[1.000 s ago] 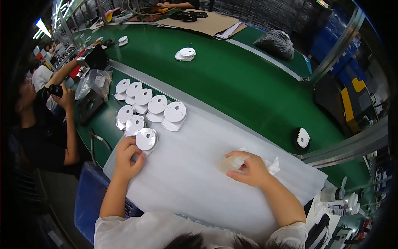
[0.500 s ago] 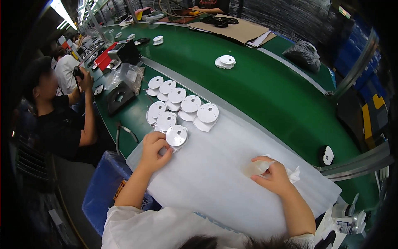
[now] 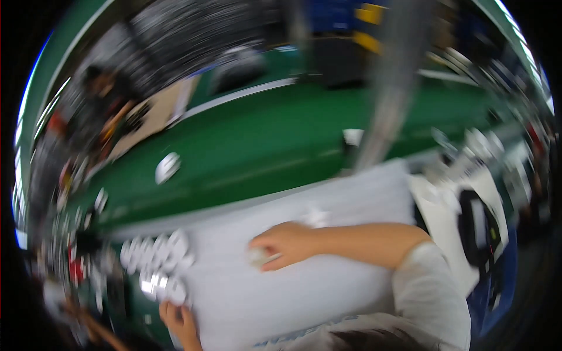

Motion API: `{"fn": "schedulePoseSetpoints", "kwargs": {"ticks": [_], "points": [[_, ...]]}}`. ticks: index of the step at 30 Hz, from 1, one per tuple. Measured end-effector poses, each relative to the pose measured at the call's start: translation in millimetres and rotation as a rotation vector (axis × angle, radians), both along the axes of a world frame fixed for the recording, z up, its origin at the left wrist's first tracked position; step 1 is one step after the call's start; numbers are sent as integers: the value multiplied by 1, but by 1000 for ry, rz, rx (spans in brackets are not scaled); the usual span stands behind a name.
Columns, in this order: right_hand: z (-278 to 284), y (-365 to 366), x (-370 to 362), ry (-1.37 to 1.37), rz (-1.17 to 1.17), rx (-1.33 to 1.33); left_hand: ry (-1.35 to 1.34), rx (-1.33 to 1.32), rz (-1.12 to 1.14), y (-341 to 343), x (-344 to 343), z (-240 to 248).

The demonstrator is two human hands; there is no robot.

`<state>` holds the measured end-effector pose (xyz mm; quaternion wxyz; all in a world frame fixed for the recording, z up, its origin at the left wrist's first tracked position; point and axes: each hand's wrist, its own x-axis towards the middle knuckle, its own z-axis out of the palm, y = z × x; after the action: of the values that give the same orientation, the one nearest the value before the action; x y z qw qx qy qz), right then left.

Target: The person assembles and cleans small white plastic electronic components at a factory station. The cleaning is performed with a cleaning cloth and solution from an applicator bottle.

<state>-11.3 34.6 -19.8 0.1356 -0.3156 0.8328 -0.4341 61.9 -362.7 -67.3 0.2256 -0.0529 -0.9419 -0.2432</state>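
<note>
Motion blurs the whole picture. My right hand (image 3: pixel 287 244) is closed around a small, pale, translucent rounded object (image 3: pixel 258 256) above the white sheet (image 3: pixel 234 298); its exact kind cannot be made out. At the lower left, my left hand (image 3: pixel 180 323) has thumb and fingers apart beside the nearest white disc-shaped part (image 3: pixel 176 290). Whether the fingertips touch that part is too smeared to tell. Farther left stand several more white round parts (image 3: pixel 155 251), grouped in close rows at the sheet's left end.
A green belt (image 3: pixel 263 140) runs behind the sheet, carrying a white part (image 3: pixel 168 168). A metal post (image 3: pixel 389 99) rises at its near edge. To the right are clear bottles (image 3: pixel 483 143) and a black item (image 3: pixel 477 225) on white paper. Another person (image 3: pixel 105 88) sits far left.
My view has swung to the right, so the belt and white parts now appear farther left. My right hand still holds the pale object; my left hand is slightly apart from the nearest part.
</note>
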Motion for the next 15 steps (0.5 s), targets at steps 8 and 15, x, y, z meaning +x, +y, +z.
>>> {"fn": "schedulePoseSetpoints", "kwargs": {"ticks": [8,15], "points": [[0,5,11,119,-92,-87,-156,59,-174,-16,-20,1],[0,-7,6,157,-60,-106,177,18,-399,38,-51,17]]}}
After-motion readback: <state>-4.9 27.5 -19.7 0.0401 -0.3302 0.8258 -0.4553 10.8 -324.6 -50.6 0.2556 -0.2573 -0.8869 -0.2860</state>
